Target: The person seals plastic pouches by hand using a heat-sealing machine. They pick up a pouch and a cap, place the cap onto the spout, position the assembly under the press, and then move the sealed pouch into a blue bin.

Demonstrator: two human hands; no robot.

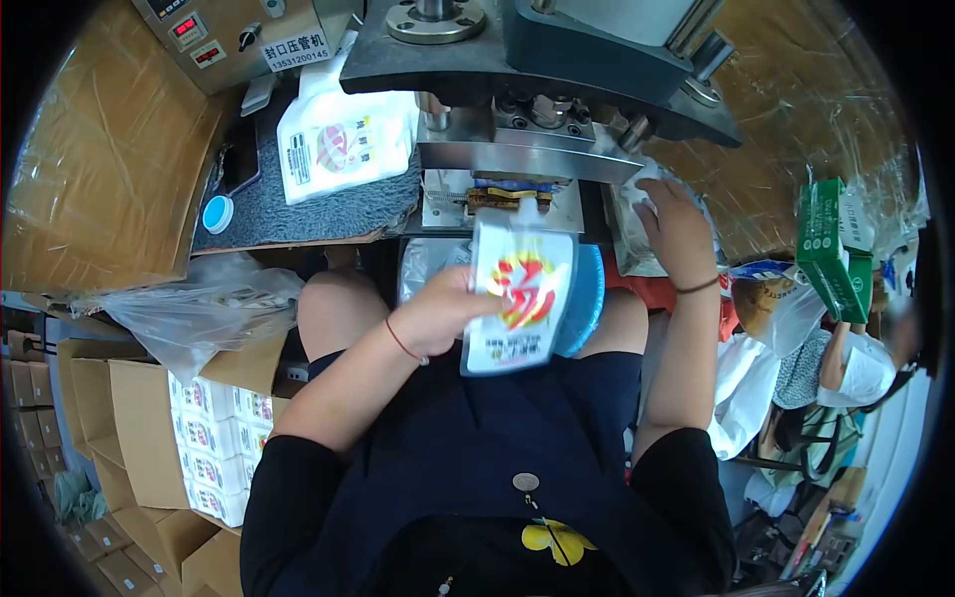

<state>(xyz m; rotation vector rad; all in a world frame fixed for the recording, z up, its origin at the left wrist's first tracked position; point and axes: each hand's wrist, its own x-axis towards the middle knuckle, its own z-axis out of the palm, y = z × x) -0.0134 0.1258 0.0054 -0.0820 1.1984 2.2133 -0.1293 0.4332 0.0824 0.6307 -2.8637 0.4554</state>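
A white spouted pouch (527, 298), printed red and yellow, held flat-faced in the left hand (443, 310); crinkled clear plastic (633, 234) beside the right hand (679, 234).

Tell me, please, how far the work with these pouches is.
Already done, it seems: printed packs in rows in the carton. In hand: the left hand holds a printed pouch before the press; the right hand is near clear plastic. Remaining, probably: this pouch, perhaps the mat's white pouch. Total unclear.

Gap between pouch (538, 316) and right hand (680, 231), bar (527, 159) beyond
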